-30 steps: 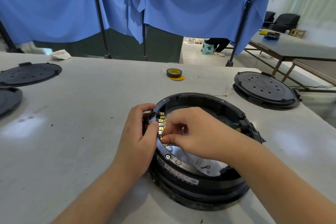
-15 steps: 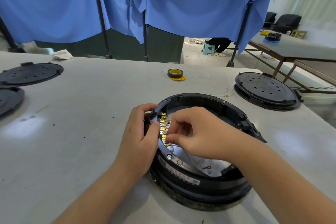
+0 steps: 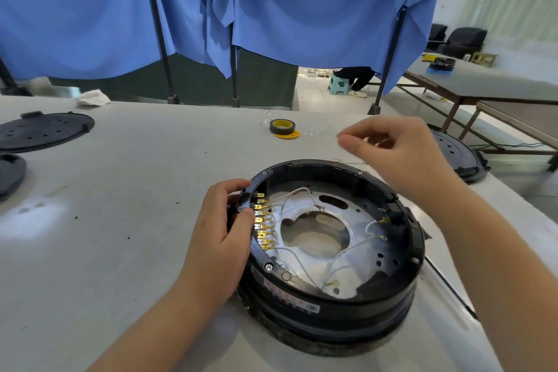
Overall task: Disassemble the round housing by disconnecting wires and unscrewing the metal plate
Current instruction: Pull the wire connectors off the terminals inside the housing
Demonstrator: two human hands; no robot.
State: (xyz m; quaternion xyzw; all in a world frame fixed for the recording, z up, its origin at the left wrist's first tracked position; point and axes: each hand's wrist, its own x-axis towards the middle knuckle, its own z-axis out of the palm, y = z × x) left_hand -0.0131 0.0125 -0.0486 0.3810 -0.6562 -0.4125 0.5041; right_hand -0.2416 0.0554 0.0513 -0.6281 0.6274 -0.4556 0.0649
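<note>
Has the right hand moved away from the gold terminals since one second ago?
Yes. The right hand has lifted up and away from the gold terminals, and now hovers beyond the round housing rim, toward the tape roll.

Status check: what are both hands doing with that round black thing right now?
Left hand grips round housing rim beside gold terminals. Right hand raised clear, fingers curled. Metal plate still in, white wires across it.

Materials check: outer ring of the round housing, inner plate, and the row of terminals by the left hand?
Outer ring: looks like matte black moulded plastic, with clips and screw bosses.
Metal plate: bare silvery sheet metal, probably aluminium or steel; dull glare, punched holes.
Terminals: shiny gold-coloured metal, probably brass spade tabs, with white-sheathed wires attached.
</note>
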